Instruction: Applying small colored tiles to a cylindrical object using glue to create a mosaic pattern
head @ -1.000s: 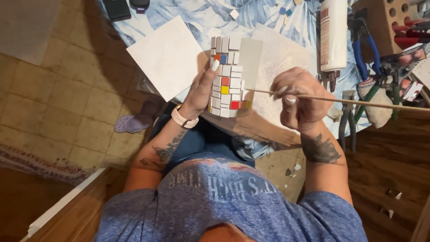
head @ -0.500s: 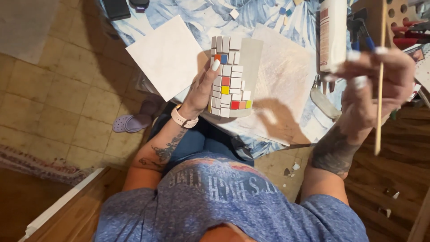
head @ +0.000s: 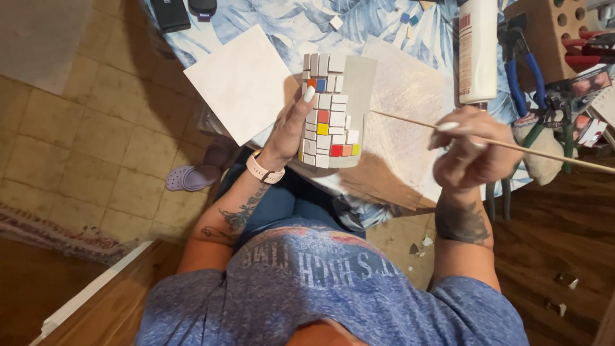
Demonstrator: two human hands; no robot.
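My left hand [head: 291,125] grips a grey cylindrical pot [head: 339,109] partly covered with small white, red, yellow, orange and blue mosaic tiles, held above the table edge. My right hand [head: 471,154] pinches a long thin wooden stick [head: 544,154]. The stick lies almost level, and its left tip points at the pot's right side, a short gap away. A pale watch band sits on my left wrist.
A white square tile [head: 240,80] overhangs the table's near edge. A worn board [head: 410,109] lies on the blue leaf-print cloth [head: 282,19]. A white glue bottle [head: 477,51], blue-handled pliers [head: 528,64] and a wooden tool block [head: 544,32] stand at the right. A purple clog [head: 192,176] lies on the floor.
My right hand has come down from near the glue bottle. The stick has swung from upright to nearly level, pointing at the pot. My left hand and the pot have stayed put.
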